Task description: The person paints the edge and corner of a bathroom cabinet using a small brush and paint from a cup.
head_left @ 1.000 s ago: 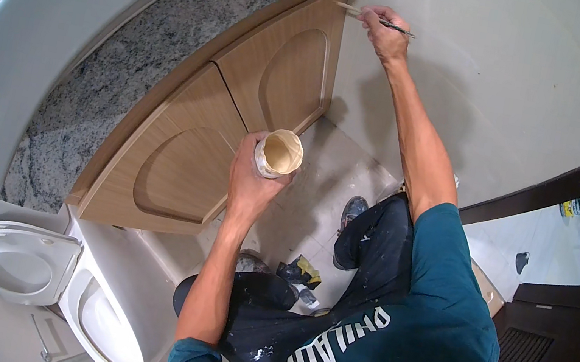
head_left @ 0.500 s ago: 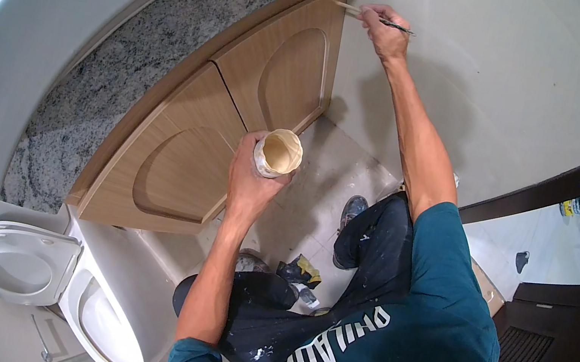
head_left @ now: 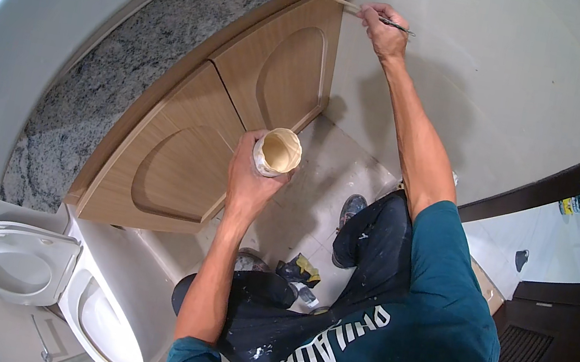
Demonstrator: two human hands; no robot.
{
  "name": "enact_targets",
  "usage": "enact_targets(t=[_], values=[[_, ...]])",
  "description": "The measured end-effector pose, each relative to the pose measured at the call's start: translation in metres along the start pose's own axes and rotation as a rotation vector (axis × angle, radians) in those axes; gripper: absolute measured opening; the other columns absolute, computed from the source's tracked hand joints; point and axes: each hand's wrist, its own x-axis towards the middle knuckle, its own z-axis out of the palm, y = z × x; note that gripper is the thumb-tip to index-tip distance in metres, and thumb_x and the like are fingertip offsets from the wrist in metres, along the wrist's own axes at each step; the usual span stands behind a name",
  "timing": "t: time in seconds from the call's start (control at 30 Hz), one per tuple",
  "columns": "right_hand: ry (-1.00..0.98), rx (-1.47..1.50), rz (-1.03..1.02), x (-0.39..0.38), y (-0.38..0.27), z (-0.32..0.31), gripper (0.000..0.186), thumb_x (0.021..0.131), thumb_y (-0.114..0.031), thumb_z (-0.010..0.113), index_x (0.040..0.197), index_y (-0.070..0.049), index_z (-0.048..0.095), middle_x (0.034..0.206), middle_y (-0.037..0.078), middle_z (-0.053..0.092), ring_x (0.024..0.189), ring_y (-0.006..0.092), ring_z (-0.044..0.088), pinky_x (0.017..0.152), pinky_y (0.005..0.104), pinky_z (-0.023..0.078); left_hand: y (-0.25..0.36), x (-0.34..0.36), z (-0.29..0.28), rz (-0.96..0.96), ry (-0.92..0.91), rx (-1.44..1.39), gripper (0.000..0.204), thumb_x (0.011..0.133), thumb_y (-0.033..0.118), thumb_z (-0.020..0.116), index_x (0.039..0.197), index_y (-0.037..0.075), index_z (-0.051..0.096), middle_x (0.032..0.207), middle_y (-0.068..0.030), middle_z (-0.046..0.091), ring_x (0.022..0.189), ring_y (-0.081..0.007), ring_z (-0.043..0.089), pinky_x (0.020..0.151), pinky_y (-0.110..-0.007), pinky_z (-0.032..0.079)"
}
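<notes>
In front of the wooden cabinet doors (head_left: 195, 127), my left hand (head_left: 253, 181) is wrapped round a white cup (head_left: 281, 152) with pale cream paint inside and drips over its rim. My right hand (head_left: 387, 32) pinches a thin paintbrush (head_left: 386, 21) beside the wall. The brush's pale tip lies at the upper far corner of the right-hand door, by its outer edge. Whether the bristles touch the wood or hover just off it I cannot tell.
A grey speckled stone countertop (head_left: 152, 43) runs above the cabinet. At the lower left stands a white toilet (head_left: 106, 315) with its lid raised. A black and yellow bundle (head_left: 300, 269) lies on the floor by my feet. A dark door (head_left: 530, 351) is at the right.
The brush tip has shifted very slightly left along the door's upper corner. My left hand and the cup stay almost in place.
</notes>
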Motion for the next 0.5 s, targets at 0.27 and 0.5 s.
enact_targets(t=[0.27, 0.5], values=[[-0.050, 0.039, 0.067, -0.002, 0.001, -0.003, 0.027, 0.094, -0.024, 0.061, 0.094, -0.001, 0.076, 0.075, 0.002, 0.071, 0.066, 0.0095, 0.060, 0.062, 0.0269, 0.049, 0.001, -0.001, -0.001, 0.011, 0.009, 0.043, 0.062, 0.073, 0.015, 0.092, 0.123, 0.000, 0.058, 0.113, -0.0115, 0.070, 0.106, -0.0210, 0.067, 0.094, -0.035, 0.053], [-0.255, -0.112, 0.215, -0.007, 0.010, 0.006, 0.037, 0.096, -0.027, 0.055, 0.114, -0.003, 0.078, 0.070, 0.000, 0.062, 0.061, 0.0098, 0.051, 0.059, 0.0272, 0.044, 0.002, -0.001, 0.002, -0.020, 0.001, 0.027, 0.063, 0.072, 0.015, 0.091, 0.123, -0.001, 0.058, 0.111, -0.0120, 0.071, 0.103, -0.0210, 0.068, 0.092, -0.035, 0.054]])
